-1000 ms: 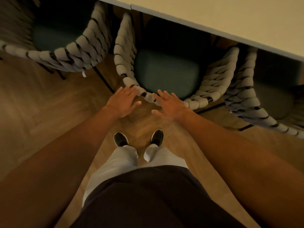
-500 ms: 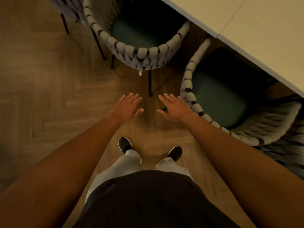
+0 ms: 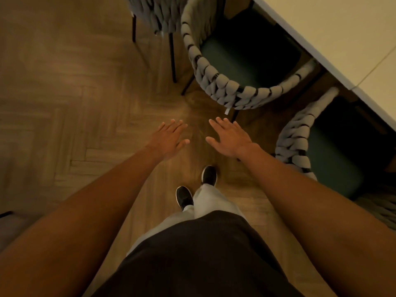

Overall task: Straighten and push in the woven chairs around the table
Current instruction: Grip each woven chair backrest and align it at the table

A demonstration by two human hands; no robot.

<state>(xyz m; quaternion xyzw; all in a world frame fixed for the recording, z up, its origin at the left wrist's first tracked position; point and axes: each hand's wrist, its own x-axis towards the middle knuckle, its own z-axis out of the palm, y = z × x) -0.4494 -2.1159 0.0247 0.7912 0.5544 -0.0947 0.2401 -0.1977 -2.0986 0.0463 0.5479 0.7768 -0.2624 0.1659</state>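
Note:
A woven grey chair (image 3: 231,88) with a dark green seat stands ahead of me, its front tucked under the pale table (image 3: 334,39). A second woven chair (image 3: 295,138) sits to the right, also partly under the table. A third chair (image 3: 158,16) shows at the top edge. My left hand (image 3: 169,139) and my right hand (image 3: 229,137) hover flat, fingers spread, over the floor. Both are empty and touch no chair. The right hand is a short way below the first chair's backrest.
Herringbone wood floor (image 3: 75,103) spreads to the left. Thin black chair legs (image 3: 172,56) stand between the chairs. My feet in dark shoes (image 3: 209,174) are below my hands. The table edge runs diagonally at the upper right.
My hands have left the chair they were pressing and I have stepped along the table to the left. That chair now lies at the right, and a different chair is ahead.

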